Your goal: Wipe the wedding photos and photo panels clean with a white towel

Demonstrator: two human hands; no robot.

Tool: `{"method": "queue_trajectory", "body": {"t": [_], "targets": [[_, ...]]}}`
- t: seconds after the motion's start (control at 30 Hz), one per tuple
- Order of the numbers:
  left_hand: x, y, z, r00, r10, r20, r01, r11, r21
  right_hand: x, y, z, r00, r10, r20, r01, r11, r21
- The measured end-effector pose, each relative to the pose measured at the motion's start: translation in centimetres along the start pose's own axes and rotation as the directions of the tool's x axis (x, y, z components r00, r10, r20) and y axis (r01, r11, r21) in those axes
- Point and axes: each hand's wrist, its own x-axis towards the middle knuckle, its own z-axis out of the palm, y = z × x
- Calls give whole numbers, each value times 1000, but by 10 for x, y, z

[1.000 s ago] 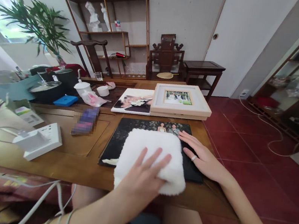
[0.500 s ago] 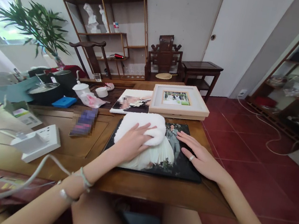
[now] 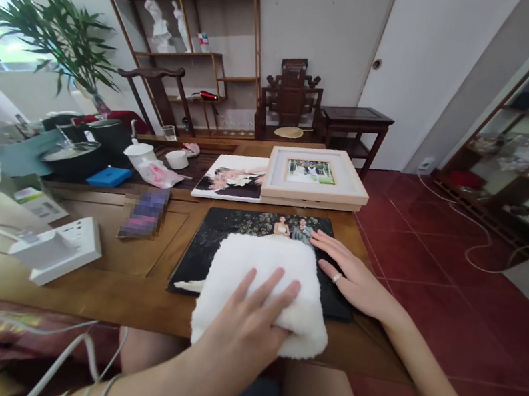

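Note:
My left hand [image 3: 249,320] presses on a fluffy white cloth [image 3: 271,260], three fingers lying over it and the thumb tucked under a fold at its right. The cloth covers the lower middle of a dark photo panel [image 3: 219,227] showing a couple in wedding clothes, and hangs past its near edge. With fingers stretched out, my right hand [image 3: 346,272], a ring on one finger, rests on the panel's right side. The panel lies flat on the wooden table [image 3: 155,305].
Behind the panel lie a framed photo [image 3: 316,176] and another photo print [image 3: 232,178]. On the left are a white power strip [image 3: 67,253] with cables, a blue box [image 3: 109,176], a white teapot [image 3: 140,153] and a dark pot [image 3: 71,159].
My left hand has drawn the cloth from the panel's upper part down over its near edge. The couple's upper bodies now show. My right hand stays in place.

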Motion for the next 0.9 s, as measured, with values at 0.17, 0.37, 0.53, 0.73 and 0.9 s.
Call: {"method": "queue_trajectory", "body": {"t": [0.17,0.37,0.53,0.73,0.9], "targets": [[3,1,-3,1000,17,10,-16,1000,-20,0,0,0,1000,-9,-8,9,1000,7],[45,-47,3,966,-107,233,116,993,-24,-1,3,1,1000,-13,-19,13,1000,10],[65,-64,14,970,-135,203,138,990,1,-1,3,1,1000,-6,-21,6,1000,13],[48,-31,8,972,-116,203,104,992,69,-1,3,1,999,-18,-30,18,1000,22],[15,9,4,997,-35,70,30,998,58,0,1,1,1000,-20,-22,20,1000,17]]}}
